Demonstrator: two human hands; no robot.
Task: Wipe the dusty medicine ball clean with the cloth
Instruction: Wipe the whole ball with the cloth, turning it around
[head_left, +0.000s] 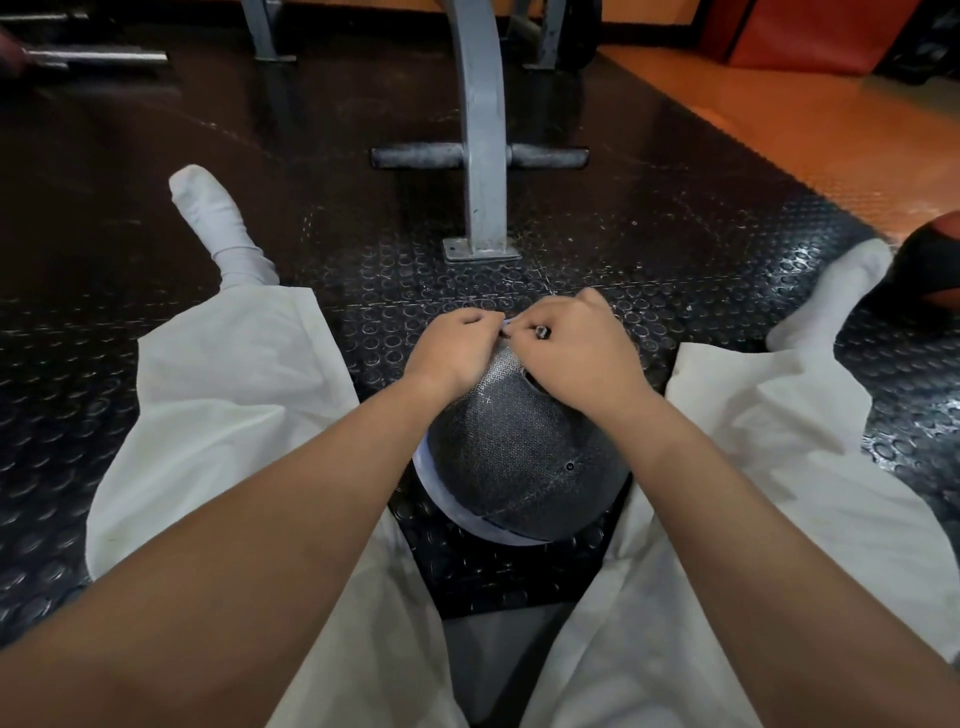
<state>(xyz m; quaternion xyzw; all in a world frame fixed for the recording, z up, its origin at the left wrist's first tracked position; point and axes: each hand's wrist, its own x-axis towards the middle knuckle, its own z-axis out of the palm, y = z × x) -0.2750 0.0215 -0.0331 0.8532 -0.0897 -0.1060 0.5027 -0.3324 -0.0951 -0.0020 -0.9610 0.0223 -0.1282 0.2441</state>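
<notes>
Covering most of the view, black rubber flooring (156, 364) with raised round studs, bordered at far right by an orange floor strip (779, 130). Spread wide across it, two legs in loose white trousers (218, 395) ending in white socks (218, 223), a seated pose. Bolted down straight ahead, a curved grey metal machine post (483, 156) with a dark crossbar (415, 156). Reaching forward from the bottom corners, two bare forearms (260, 545), converging over the far top of the ball, wrists bent slightly downward. Resting on the flooring between the thighs, well short of the post, a dark grey textured medicine ball (519, 452): fine cross-hatched surface, paler and greyish toward the top, a small valve hole toward the right, thin seam lines, and a pale blue band along the lower left edge, ball panel or fabric, cannot tell. Half cut off at the right edge near the right foot, an orange-and-black ball (930, 270). Left hand (457, 345) lying on the medicine ball's upper far side, fingers curled inward, tips pinching. Right hand (576, 348) just beside it, knuckles up, fingers likewise curled tight, heel touching the ball. Caught between the fingertips of both hands, a small sliver of pale blue cloth (506, 325), mostly hidden by the fingers.
</notes>
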